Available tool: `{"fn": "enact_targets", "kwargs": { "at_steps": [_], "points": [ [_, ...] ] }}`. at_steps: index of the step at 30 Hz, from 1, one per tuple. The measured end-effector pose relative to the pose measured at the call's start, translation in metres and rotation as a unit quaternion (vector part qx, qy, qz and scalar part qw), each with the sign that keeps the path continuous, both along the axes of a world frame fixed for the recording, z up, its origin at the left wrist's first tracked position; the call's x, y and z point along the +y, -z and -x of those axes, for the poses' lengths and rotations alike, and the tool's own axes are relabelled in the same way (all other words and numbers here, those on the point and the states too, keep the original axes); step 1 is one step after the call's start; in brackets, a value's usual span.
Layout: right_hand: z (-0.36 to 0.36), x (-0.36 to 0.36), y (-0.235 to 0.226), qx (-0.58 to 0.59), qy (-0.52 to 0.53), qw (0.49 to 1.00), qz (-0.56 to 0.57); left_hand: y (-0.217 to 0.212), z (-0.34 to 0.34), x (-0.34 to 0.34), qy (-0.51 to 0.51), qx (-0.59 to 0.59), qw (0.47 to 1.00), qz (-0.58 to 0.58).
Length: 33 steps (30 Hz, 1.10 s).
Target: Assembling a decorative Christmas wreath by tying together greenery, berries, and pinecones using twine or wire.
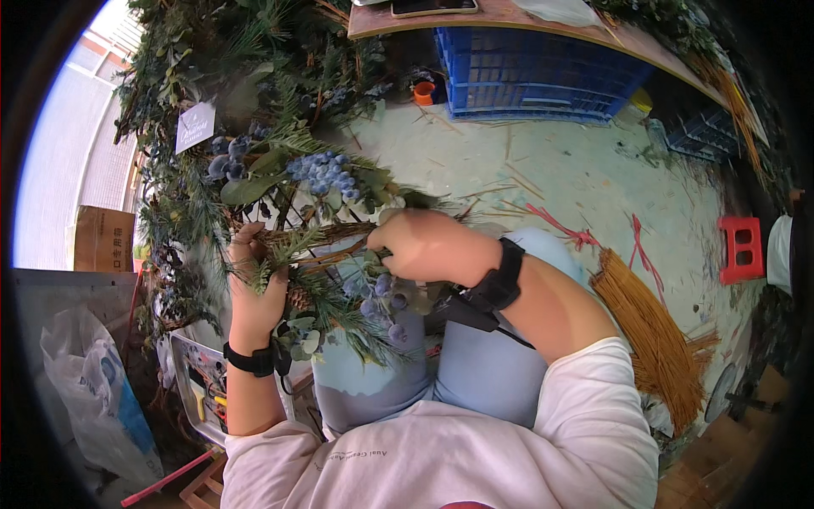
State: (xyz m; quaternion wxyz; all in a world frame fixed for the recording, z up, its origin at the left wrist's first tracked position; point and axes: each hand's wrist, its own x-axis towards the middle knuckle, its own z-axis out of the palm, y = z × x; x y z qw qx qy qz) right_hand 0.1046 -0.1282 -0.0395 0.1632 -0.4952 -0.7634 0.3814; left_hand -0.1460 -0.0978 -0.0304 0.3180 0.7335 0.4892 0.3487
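Note:
Above my lap is a wreath of twisted brown twigs, dressed with pine sprigs, green leaves and blue berries. My left hand is closed round its left side, fingers over the twigs. On the right side my right hand is closed against the twigs, fingers curled; what lies inside its grip is hidden. A dense blue berry cluster sits beyond the hands, and a spray of larger blue berries hangs just below the right hand. Near the left wrist shows a pine cone.
Piled greenery fills the far left. Blue crates stand under a wooden table. At right lie a bundle of brown sticks and a red stool. A metal tool tray is beside my left forearm.

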Motion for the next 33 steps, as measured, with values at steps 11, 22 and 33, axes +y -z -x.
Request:
{"fn": "enact_targets", "kwargs": {
  "at_steps": [11, 22, 33],
  "points": [
    [0.004, 0.012, 0.008, 0.089, 0.079, 0.992, -0.033, 0.001, 0.008, 0.003, 0.011, 0.053, 0.997, -0.049],
    [0.004, 0.012, -0.003, 0.004, 0.081, 0.977, -0.197, 0.004, -0.002, 0.008, 0.013, 0.099, 0.993, -0.059],
    [0.017, -0.01, -0.012, 0.114, -0.024, 0.959, -0.259, 0.005, -0.009, 0.011, 0.009, 0.106, 0.992, -0.063]
  ]
}}
